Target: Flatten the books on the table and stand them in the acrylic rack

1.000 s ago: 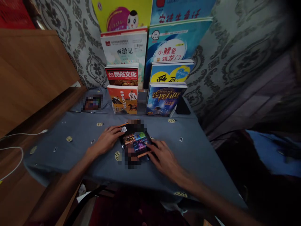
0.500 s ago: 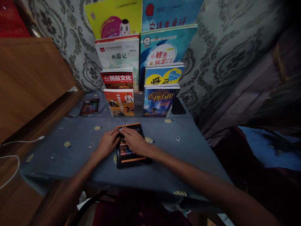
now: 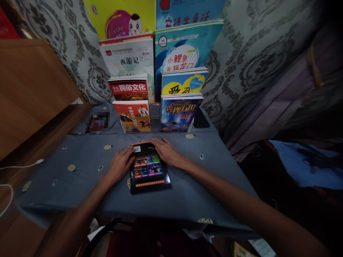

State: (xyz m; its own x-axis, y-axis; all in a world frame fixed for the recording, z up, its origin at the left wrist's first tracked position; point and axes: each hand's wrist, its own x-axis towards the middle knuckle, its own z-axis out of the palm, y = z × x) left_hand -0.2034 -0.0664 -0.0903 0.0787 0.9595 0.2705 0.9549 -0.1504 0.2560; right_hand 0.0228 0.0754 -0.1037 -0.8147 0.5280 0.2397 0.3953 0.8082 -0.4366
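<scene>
A dark book (image 3: 148,166) lies flat on the blue-grey tablecloth, back cover up, with a barcode at its top left and rows of small coloured pictures. My left hand (image 3: 121,162) rests along the book's upper left edge, its fingers stretched towards the barcode. On the other side, my right hand (image 3: 166,151) lies with extended fingers over the upper right corner. Neither hand is wrapped round the book; both are open and touch its edges.
Behind the book, a clear stand holds several books, among them an orange one (image 3: 135,116) and a blue one (image 3: 178,113). A dark flat object (image 3: 201,118) lies right of the stand. A wooden panel (image 3: 29,92) rises at left, and a white cable (image 3: 21,166) reaches the tablecloth (image 3: 88,185).
My right hand has slid right, from across the book's middle to its upper right corner, uncovering the pictures and barcode. My left hand stays at the left edge. The view has shifted slightly.
</scene>
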